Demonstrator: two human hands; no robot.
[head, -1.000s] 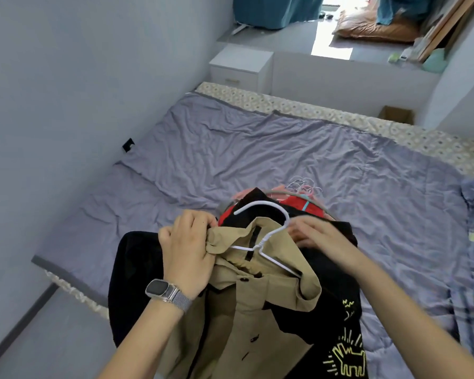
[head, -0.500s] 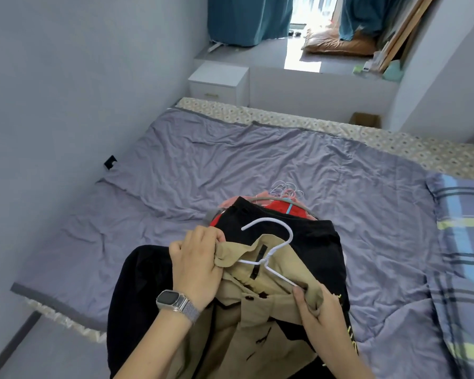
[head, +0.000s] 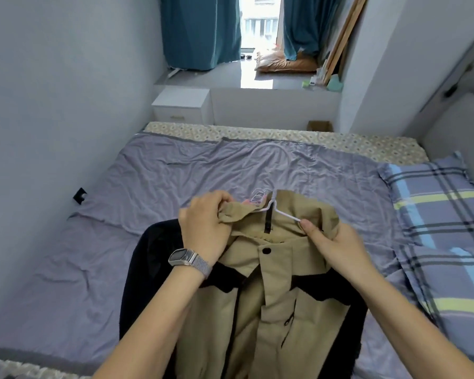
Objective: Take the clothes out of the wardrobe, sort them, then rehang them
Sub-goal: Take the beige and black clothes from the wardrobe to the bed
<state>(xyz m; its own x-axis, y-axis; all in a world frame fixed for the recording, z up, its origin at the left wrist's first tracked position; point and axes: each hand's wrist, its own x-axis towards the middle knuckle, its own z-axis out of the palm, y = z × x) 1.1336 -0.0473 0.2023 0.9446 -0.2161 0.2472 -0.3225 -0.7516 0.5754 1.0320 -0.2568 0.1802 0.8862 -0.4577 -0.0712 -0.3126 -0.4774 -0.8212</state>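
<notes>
A khaki jacket (head: 274, 291) with black panels lies on top of a pile of clothes at the near edge of the bed (head: 153, 192). A white hanger (head: 281, 212) sits in its collar. My left hand (head: 205, 228), wearing a watch, grips the left side of the collar. My right hand (head: 331, 242) pinches the right side of the collar together with the hanger's arm. A dark garment (head: 145, 272) lies under the jacket. Several more hanger hooks (head: 259, 195) poke out behind the collar.
A plaid pillow (head: 433, 192) and plaid bedding (head: 454, 291) lie on the bed's right side. A wall runs along the left. Beyond the bed stand a white nightstand (head: 182, 105), a raised platform and teal curtains (head: 200, 31).
The jacket's collar has been pulled up and spread over the hanger, covering the red and black garments behind. My right hand rose from the lapel to the collar's right side. The camera tilted up.
</notes>
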